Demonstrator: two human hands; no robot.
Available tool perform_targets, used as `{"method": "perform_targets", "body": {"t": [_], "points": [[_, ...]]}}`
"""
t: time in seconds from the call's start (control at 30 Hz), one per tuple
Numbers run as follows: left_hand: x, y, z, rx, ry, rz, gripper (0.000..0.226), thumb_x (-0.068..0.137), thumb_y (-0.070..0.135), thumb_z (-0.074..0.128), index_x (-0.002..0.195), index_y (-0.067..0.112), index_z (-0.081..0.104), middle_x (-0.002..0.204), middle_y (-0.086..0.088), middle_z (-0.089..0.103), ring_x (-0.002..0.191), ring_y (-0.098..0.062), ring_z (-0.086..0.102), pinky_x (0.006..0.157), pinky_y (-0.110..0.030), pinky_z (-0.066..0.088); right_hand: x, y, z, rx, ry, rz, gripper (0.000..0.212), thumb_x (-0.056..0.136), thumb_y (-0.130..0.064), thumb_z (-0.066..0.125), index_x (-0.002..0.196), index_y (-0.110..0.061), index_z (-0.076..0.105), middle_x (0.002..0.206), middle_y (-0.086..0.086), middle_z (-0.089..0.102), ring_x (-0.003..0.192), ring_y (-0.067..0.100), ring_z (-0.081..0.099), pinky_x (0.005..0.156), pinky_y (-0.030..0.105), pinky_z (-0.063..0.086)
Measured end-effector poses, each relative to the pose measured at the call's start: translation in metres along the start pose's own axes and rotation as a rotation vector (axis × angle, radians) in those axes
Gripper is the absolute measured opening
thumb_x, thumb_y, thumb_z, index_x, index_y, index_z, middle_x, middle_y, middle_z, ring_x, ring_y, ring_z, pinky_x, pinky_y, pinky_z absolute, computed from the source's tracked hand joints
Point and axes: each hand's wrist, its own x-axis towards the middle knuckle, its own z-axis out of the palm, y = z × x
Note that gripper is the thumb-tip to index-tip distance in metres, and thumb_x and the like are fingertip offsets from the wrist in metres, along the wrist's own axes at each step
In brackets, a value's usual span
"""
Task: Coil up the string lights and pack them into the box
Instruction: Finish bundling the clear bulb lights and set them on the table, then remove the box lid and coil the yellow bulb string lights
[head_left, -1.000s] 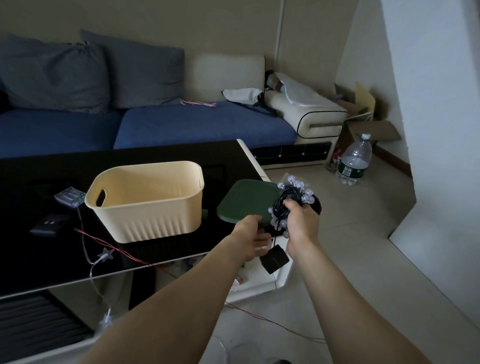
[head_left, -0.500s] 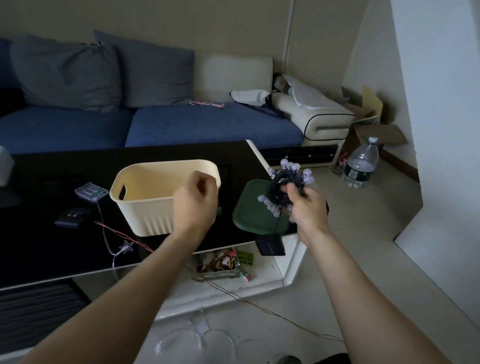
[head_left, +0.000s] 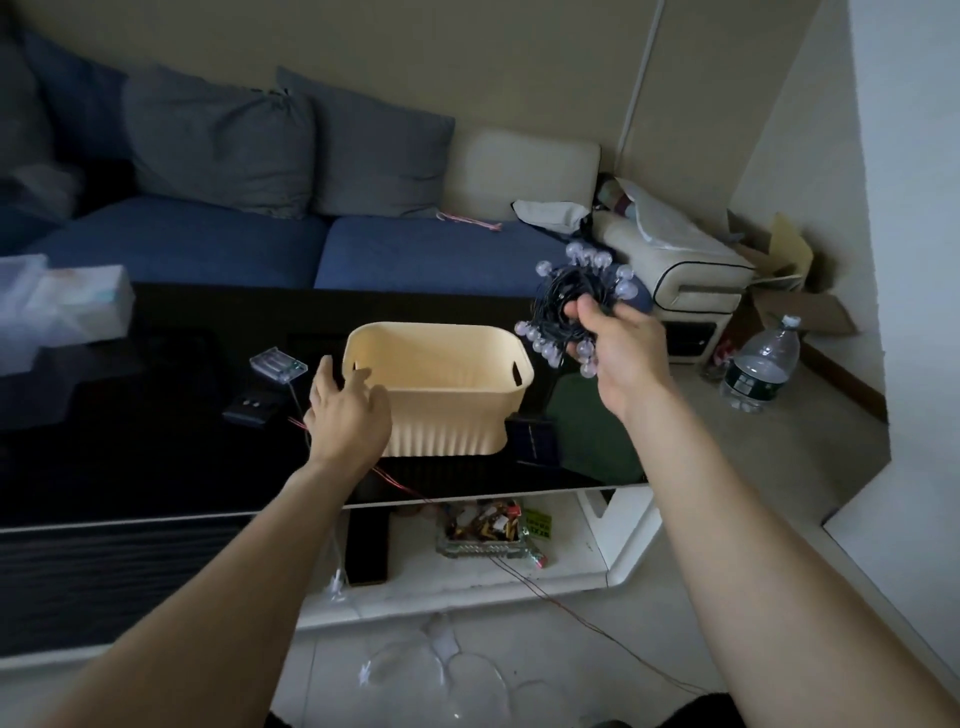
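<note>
At far left, a white tissue pack sits on the black table, in front of a blue sofa with grey cushions. Further right on the table lie a clear battery case and a small dark device, with a thin red wire running off the front edge. The left hand is at the left end of the cream box, fingers straight and relaxed, holding nothing; whether it touches the box wall cannot be determined. The box stands upright on the table, open at the top. A small dark square panel hangs at the box's right corner, in front of a green lid lying on the table. The right hand is raised above and right of the box, fingers curled around the string lights, a coiled bundle of dark wire with clear round bulbs, held in the air and clear of the box. At far right a water bottle stands on the floor near cardboard.
</note>
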Motion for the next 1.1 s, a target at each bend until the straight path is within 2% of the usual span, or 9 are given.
{"method": "perform_targets", "body": {"t": [0.13,0.3,0.4,0.53,0.73,0.87,0.97,1.03,1.1], "points": [[0.005,-0.006,-0.002,-0.218,0.004,0.035,0.041,0.102,0.029,0.046,0.136,0.007,0.052,0.155,-0.011,0.029,0.132,-0.029,0.044,0.101,-0.031,0.036,0.019,-0.032,0.040,0.041,-0.040,-0.041,0.012,0.098,-0.015,0.065,0.088,-0.012,0.071,0.096,0.003,0.074,0.098,0.023,0.069,0.076,0.035,0.056],[0.010,-0.010,-0.003,-0.277,0.029,0.046,0.033,0.099,0.029,0.054,0.124,0.009,0.061,0.150,-0.006,0.039,0.129,-0.023,0.046,0.091,-0.025,0.035,0.050,-0.062,0.092,0.071,-0.041,-0.055,0.018,0.097,-0.016,0.066,0.080,-0.015,0.069,0.093,0.000,0.073,0.111,0.027,0.068,0.102,0.046,0.051],[0.012,-0.010,-0.003,-0.315,0.028,0.039,0.027,0.099,0.028,0.053,0.117,0.011,0.062,0.145,-0.005,0.043,0.120,-0.020,0.050,0.086,-0.025,0.037,0.062,-0.061,0.119,0.046,-0.026,-0.049,0.018,0.097,-0.019,0.067,0.079,-0.016,0.068,0.090,0.001,0.074,0.094,0.020,0.066,0.086,0.039,0.053],[0.008,-0.009,0.000,-0.366,0.038,0.018,0.020,0.099,0.030,0.053,0.108,0.015,0.061,0.139,-0.002,0.048,0.109,-0.014,0.049,0.081,-0.027,0.037,0.072,-0.036,0.137,-0.068,-0.068,0.018,0.009,0.093,-0.018,0.071,0.090,-0.009,0.069,0.107,0.016,0.074,0.086,0.025,0.063,0.069,0.035,0.046],[0.010,-0.010,-0.002,-0.390,0.040,0.014,0.015,0.099,0.030,0.055,0.105,0.018,0.061,0.140,-0.001,0.048,0.115,-0.017,0.050,0.082,-0.025,0.036,0.051,0.017,0.134,-0.493,-0.200,0.107,0.024,0.091,-0.015,0.074,0.107,0.003,0.071,0.090,0.015,0.069,0.059,0.016,0.048,0.052,0.025,0.036],[0.013,-0.016,0.003,-0.392,0.092,0.032,0.010,0.096,0.031,0.058,0.097,0.022,0.061,0.128,-0.001,0.057,0.112,-0.022,0.056,0.081,-0.027,0.039,0.036,0.039,0.132,-0.734,-0.386,0.086,0.026,0.086,-0.013,0.079,0.111,-0.011,0.072,0.082,0.004,0.065,0.052,0.007,0.048,0.035,0.014,0.034],[0.013,-0.016,0.005,-0.384,0.113,0.046,0.012,0.096,0.031,0.059,0.097,0.020,0.063,0.120,0.002,0.060,0.103,-0.017,0.056,0.077,-0.026,0.038,0.033,0.051,0.134,-1.006,-0.492,0.095,0.041,0.078,-0.017,0.086,0.118,-0.013,0.074,0.090,0.001,0.072,0.075,0.015,0.065,0.062,0.018,0.045],[0.015,-0.017,0.005,-0.370,0.123,0.059,0.016,0.095,0.033,0.060,0.100,0.018,0.065,0.119,0.003,0.060,0.100,-0.014,0.054,0.077,-0.027,0.039,0.034,0.061,0.137,-1.090,-0.477,0.050,0.036,0.074,-0.016,0.087,0.109,-0.013,0.078,0.099,0.003,0.076,0.091,0.017,0.069,0.076,0.023,0.047],[0.018,-0.017,0.004,-0.348,0.142,0.068,0.018,0.094,0.035,0.061,0.098,0.017,0.065,0.117,0.003,0.060,0.098,-0.014,0.054,0.078,-0.030,0.043,0.034,0.073,0.137,-1.053,-0.470,0.029,0.026,0.073,-0.016,0.088,0.097,-0.013,0.080,0.097,0.000,0.077,0.093,0.015,0.069,0.084,0.025,0.052]]}}
